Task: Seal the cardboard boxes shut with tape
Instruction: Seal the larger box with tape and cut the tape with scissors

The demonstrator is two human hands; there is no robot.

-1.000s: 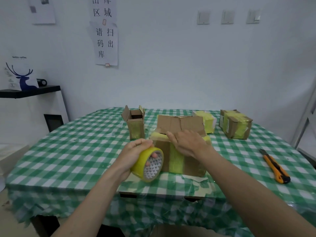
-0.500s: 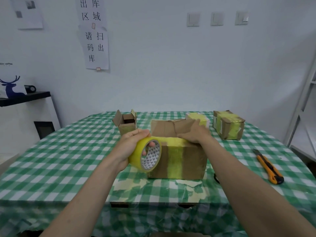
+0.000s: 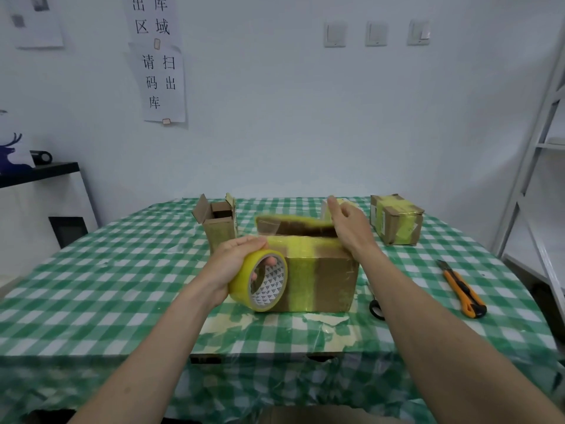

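The box [image 3: 308, 270] sits mid-worktop [image 3: 91, 289], far flap up, the open right hand [image 3: 348, 228] flat against that flap, likely to fold it down, while the left hand [image 3: 235, 264] holds the tape [image 3: 260, 280] ready alongside.

The cardboard box [image 3: 318, 280] is showing matt brown board under glossy, wrinkled bands of yellow tape, and the tape roll [image 3: 259, 280] is gleaming with the same slick yellow film around a printed paper core. The checked tablecloth [image 3: 107, 289] is shining like smooth plastic sheet, while the utility knife [image 3: 462, 289] is looking like hard orange plastic.
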